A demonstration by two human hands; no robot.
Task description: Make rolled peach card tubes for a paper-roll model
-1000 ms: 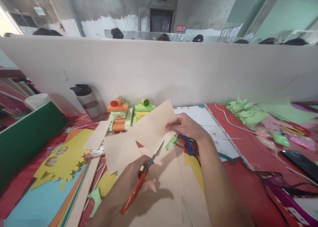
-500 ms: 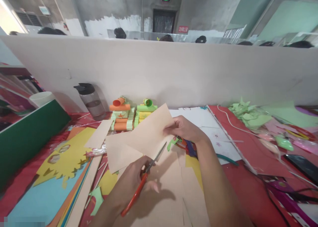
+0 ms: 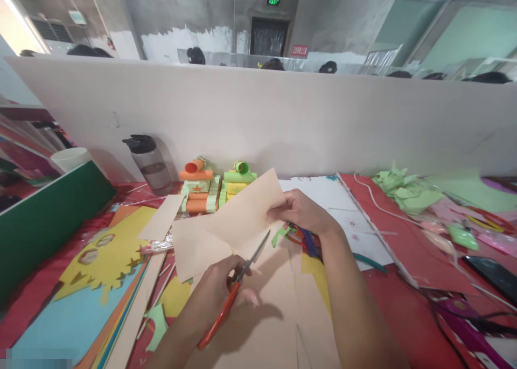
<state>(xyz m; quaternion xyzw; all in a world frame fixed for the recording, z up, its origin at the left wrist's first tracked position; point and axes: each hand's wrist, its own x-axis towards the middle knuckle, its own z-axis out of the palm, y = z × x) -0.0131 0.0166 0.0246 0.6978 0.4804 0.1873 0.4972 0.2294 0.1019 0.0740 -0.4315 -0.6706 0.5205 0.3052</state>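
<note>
My left hand (image 3: 220,283) is closed around a pair of scissors (image 3: 218,323) with orange-red handles. Their blades look closed and point up and away, toward the paper. Thumb and fingers of my right hand (image 3: 297,210) pinch the right edge of a beige sheet of paper (image 3: 250,204), which is lifted at a tilt. The scissor tip is just below that hand, apart from it. Another beige piece (image 3: 197,248) lies left of the lifted sheet, partly overlapped. Under both hands are larger beige sheets (image 3: 270,331). A small green paper scrap (image 3: 278,235) lies below my right fingers.
Two rolled-paper models, one orange (image 3: 197,203) and one green (image 3: 242,176), stand by the white partition (image 3: 258,116). A water bottle (image 3: 149,167) is behind left. Yellow cut paper (image 3: 109,256) lies left, green scraps (image 3: 407,194) and a phone (image 3: 490,277) right.
The view has shifted very slightly. Both hands, the scissors and the lifted sheet keep nearly the same positions.
</note>
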